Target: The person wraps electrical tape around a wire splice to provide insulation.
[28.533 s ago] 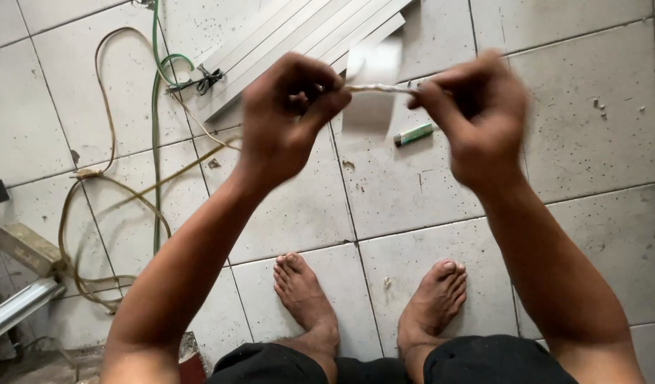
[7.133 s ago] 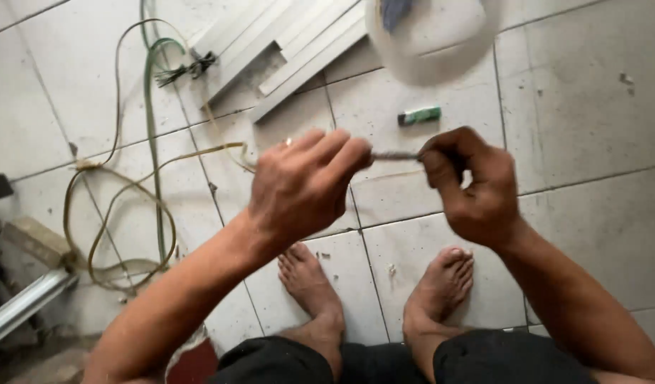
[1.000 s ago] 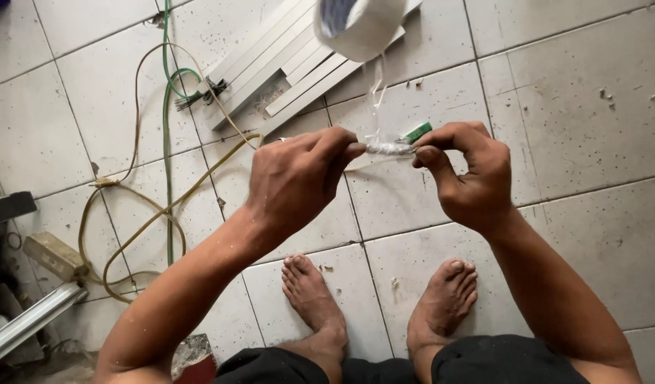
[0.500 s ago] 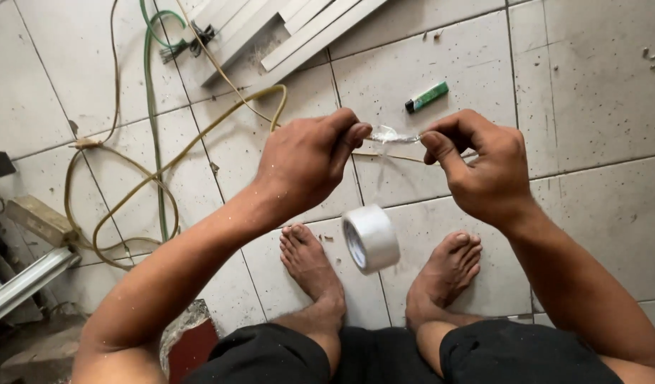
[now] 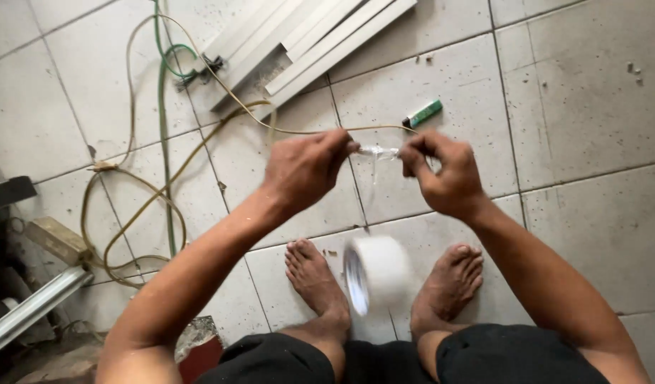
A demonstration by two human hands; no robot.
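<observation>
My left hand [image 5: 306,167] and my right hand [image 5: 445,171] pinch a thin yellowish cable [image 5: 199,71] between them, at a stretch wrapped in clear tape [image 5: 377,151]. A strip of tape runs down from that wrapped spot. A roll of clear tape [image 5: 376,274], blurred, hangs below the hands, between my two bare feet [image 5: 320,284]. The cable trails off to the left and lies in loops on the tiled floor.
A green lighter [image 5: 422,113] lies on the tiles beyond my hands. White plastic trunking strips [image 5: 320,39] lie at the top. A green cable [image 5: 164,128] runs beside the yellow one. A metal bar [image 5: 29,309] and debris sit at the left edge.
The tape roll swung from above my hands a second ago down to between my feet. My hands stayed pinched on the taped part of the cable.
</observation>
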